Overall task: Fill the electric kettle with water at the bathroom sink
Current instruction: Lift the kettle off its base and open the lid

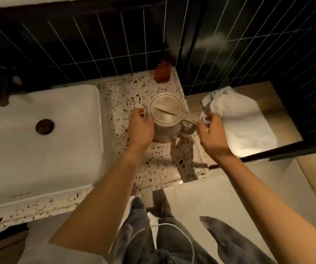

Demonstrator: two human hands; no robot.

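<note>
A cream electric kettle (166, 113) stands upright on the speckled terrazzo counter (119, 96), lid closed, handle pointing right. My left hand (140, 128) rests against the kettle's left side, fingers curled around the body. My right hand (210, 130) hovers just right of the handle with fingers spread, holding nothing. The white rectangular sink (58, 168) lies to the left, with a dark drain (44, 126). A dark tap (0, 86) stands at its back left, blurred.
An orange-brown bottle (162, 72) stands at the counter's back right corner. White towels (235, 119) lie on a lower wooden shelf to the right. Black tiled wall behind. My legs and a white cable show below.
</note>
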